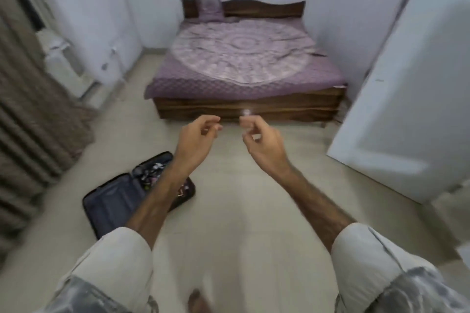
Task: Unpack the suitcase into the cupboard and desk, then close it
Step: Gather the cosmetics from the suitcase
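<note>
Fingers (212, 129) loosely curled, empty on both hands – the open suitcase (122, 195) at 7 o'clock risks tripping a foot.

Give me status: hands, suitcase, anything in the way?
Left hand and right hand raised, loosely curled; right may pinch something small, too blurred to tell. Suitcase open on the floor at left, items still inside. Nothing between hands and suitcase.

Both hands raised w/ loosely curled fingers: left hand (201, 132), right hand (259, 138), apart. Suitcase (119, 198) lay open on floor (241, 185), bed (244, 63) beyond.
</note>
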